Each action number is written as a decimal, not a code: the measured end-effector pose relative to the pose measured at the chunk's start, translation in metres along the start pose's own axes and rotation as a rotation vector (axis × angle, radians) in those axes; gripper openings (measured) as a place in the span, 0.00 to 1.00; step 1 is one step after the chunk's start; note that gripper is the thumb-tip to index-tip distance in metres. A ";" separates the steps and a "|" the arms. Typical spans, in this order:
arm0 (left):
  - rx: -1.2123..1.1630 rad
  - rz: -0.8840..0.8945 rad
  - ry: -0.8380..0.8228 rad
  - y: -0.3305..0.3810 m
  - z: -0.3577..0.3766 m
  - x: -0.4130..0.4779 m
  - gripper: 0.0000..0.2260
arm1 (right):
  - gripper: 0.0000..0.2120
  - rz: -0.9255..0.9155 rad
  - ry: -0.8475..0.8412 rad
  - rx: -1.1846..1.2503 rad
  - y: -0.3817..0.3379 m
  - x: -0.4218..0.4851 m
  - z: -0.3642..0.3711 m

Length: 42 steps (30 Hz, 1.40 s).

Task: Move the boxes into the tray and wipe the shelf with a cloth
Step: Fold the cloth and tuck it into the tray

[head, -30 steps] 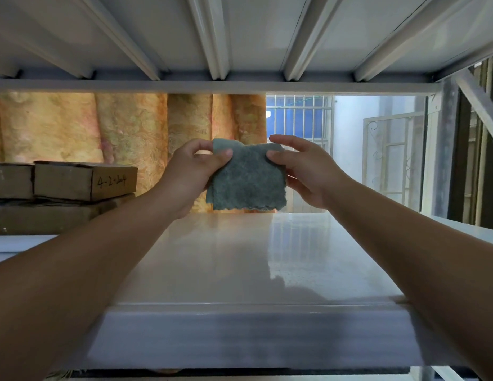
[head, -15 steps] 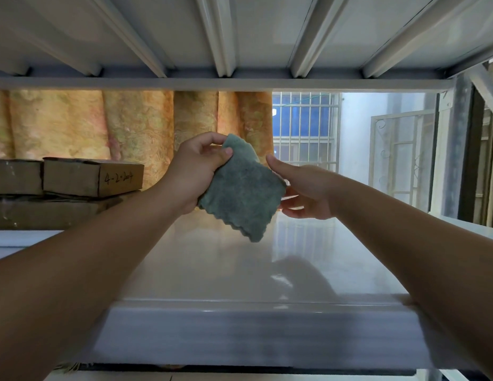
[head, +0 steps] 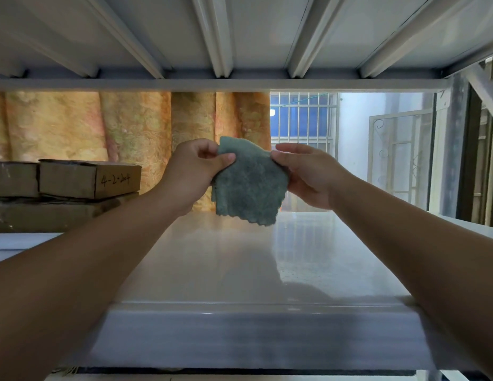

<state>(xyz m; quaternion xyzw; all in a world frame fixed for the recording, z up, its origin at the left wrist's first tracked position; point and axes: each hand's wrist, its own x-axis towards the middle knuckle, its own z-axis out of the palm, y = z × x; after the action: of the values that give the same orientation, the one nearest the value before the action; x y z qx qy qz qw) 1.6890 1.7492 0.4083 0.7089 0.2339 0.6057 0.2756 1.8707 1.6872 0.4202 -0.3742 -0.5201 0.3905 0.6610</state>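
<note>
A small grey-green cloth (head: 249, 187) hangs in the air above the glossy white shelf (head: 240, 259). My left hand (head: 193, 171) pinches its upper left corner between thumb and fingers. My right hand (head: 308, 174) grips its upper right edge. The cloth's lower scalloped edge dangles just above the far part of the shelf, not touching it. Brown cardboard boxes (head: 88, 178) are stacked at the left, one marked with handwritten numbers. No tray is in view.
Another white shelf deck with ribs (head: 240, 37) runs close overhead. Behind the shelf hang orange patterned curtains (head: 130, 125), a barred window (head: 303, 116) and a white metal gate (head: 399, 158). A dark upright post (head: 460, 149) stands at the right.
My right hand, open half a second ago, has closed on the cloth's right edge again. The cloth has turned from a diagonal hang to being held by both hands.
</note>
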 end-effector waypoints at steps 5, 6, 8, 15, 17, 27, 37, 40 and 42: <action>-0.055 0.006 -0.084 0.000 0.000 -0.001 0.06 | 0.19 -0.055 0.040 -0.108 0.001 0.000 0.004; -0.060 0.015 -0.088 0.001 0.000 -0.001 0.07 | 0.17 -0.074 0.070 -0.118 0.001 0.001 0.004; -0.081 0.035 -0.077 0.002 0.001 -0.001 0.10 | 0.13 -0.078 0.076 -0.126 0.000 0.001 0.003; -0.095 0.055 -0.011 0.002 0.002 -0.002 0.12 | 0.12 -0.040 0.139 -0.259 0.003 0.001 0.002; -0.092 0.015 0.008 0.002 0.004 -0.002 0.10 | 0.06 -0.030 0.121 -0.277 0.004 0.000 0.002; -0.352 -0.413 -0.311 0.002 0.006 -0.007 0.13 | 0.11 0.005 0.062 -0.092 0.006 0.005 0.000; -0.227 -0.171 -0.250 -0.001 -0.005 0.002 0.11 | 0.17 0.125 -0.179 -0.080 0.000 0.004 -0.009; -0.329 -0.163 -0.266 0.004 -0.011 0.006 0.13 | 0.20 0.060 -0.242 -0.032 -0.003 0.003 -0.010; -0.379 -0.141 -0.285 0.006 -0.016 0.007 0.16 | 0.21 0.067 -0.382 -0.001 -0.003 -0.001 -0.010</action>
<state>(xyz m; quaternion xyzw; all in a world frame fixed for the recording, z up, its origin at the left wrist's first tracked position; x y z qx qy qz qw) 1.6740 1.7509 0.4193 0.7047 0.1238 0.5117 0.4757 1.8807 1.6843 0.4211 -0.3107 -0.6235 0.4762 0.5366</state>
